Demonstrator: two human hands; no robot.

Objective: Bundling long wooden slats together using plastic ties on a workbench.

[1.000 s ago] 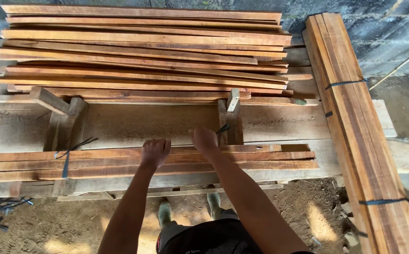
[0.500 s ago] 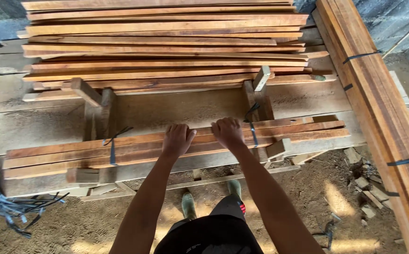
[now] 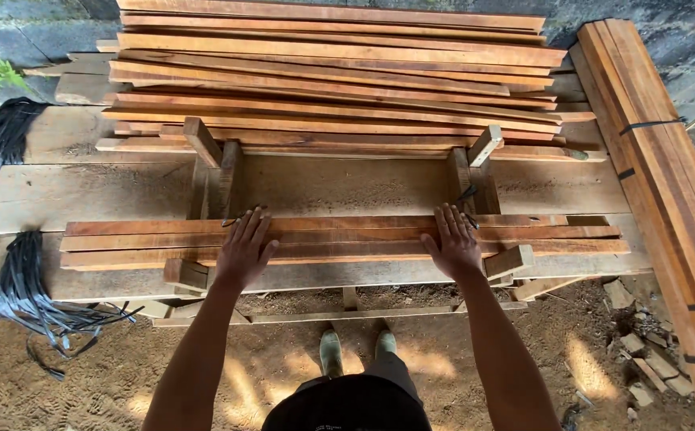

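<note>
pressing: both hands lie flat, palms down, on a low layer of reddish wooden slats (image 3: 347, 241) set side by side across the near part of a rough plank workbench (image 3: 84, 191).
left hand: the left hand (image 3: 243, 251) is spread wide, fingers apart, flat on the slats toward their left half; it grips nothing.
right hand: the right hand (image 3: 453, 242) is likewise spread wide and flat on the slats toward their right half, closed on nothing.
slats: they run left to right, their right ends uneven; they lie between the hands and the upright wooden blocks.
blocks: one pair of wooden blocks (image 3: 213, 172) stands just behind the left hand, another pair (image 3: 473, 172) just behind the right hand.
far stack: a loose pile of long boards (image 3: 339, 80) fills the back of the bench, beyond the blocks.
right side: a strapped bundle of boards (image 3: 667, 175) lies lengthwise at the right, bound with dark bands.
left side: a hank of black strapping (image 3: 24, 279) hangs off the bench's left end onto the sandy ground; another dark bundle (image 3: 5, 132) sits further back.
below: the person's green boots (image 3: 355, 349) stand on the sand under the bench edge.
</note>
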